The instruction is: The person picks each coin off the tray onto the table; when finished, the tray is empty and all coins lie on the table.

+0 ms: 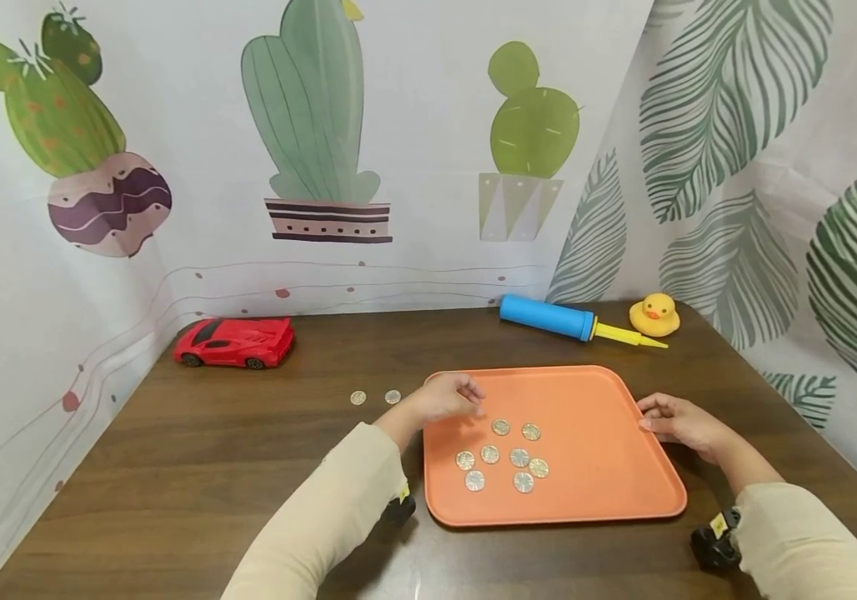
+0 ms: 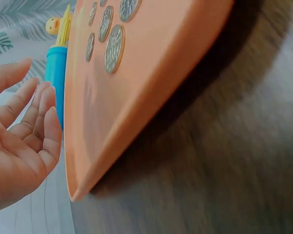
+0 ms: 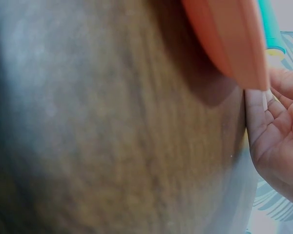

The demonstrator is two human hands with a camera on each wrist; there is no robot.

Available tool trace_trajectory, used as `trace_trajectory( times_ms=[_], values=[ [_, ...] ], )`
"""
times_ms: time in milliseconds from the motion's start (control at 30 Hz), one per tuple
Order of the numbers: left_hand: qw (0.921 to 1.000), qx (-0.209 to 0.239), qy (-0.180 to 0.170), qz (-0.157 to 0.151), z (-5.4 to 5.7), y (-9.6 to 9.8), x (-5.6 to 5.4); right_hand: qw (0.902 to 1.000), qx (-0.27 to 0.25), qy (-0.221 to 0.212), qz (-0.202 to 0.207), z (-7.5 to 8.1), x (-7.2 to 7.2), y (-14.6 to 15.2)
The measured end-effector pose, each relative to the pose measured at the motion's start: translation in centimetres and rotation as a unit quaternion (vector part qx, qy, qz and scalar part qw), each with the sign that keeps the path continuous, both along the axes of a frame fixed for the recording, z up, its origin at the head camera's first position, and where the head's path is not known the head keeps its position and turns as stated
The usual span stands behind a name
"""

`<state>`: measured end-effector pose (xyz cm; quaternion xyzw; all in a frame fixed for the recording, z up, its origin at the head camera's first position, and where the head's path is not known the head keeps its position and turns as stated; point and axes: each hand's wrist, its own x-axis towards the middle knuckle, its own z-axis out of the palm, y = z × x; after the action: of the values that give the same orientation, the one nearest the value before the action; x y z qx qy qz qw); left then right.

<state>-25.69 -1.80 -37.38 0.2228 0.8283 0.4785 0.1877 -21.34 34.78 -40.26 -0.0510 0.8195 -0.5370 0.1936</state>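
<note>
An orange tray (image 1: 586, 433) lies on the brown table, with several gold and silver coins (image 1: 519, 457) spread over its left half. Above the tray's left side hovers my left hand (image 1: 449, 397), its fingers relaxed and slightly bent. The left wrist view shows that left hand (image 2: 27, 134) palm-in with nothing in it, beside the tray's rim (image 2: 151, 83). My right hand (image 1: 687, 425) holds the tray's right rim. In the right wrist view its thumb (image 3: 287, 82) lies by the rim, the fingers partly hidden behind it.
Two coins (image 1: 358, 397) lie on the table left of the tray. A red toy car (image 1: 237, 342) stands at the back left. Behind the tray are a blue hand pump (image 1: 548, 317) with a yellow nozzle and a yellow rubber duck (image 1: 654, 316). A printed cloth (image 1: 428, 167) hangs behind the table.
</note>
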Motion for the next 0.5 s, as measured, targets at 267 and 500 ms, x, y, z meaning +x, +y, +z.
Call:
trace_trajectory(
  times_ms=[267,500],
  values=[
    [0.9975,-0.064,-0.002,-0.028,0.0,1.5,0.0,1.0000,0.001,0.001,-0.002,-0.1,0.0,-0.1],
    [0.9941,-0.096,0.016,-0.047,-0.6,2.6,-0.2,1.0000,-0.002,0.003,0.001,0.0,0.1,-0.2]
  ],
)
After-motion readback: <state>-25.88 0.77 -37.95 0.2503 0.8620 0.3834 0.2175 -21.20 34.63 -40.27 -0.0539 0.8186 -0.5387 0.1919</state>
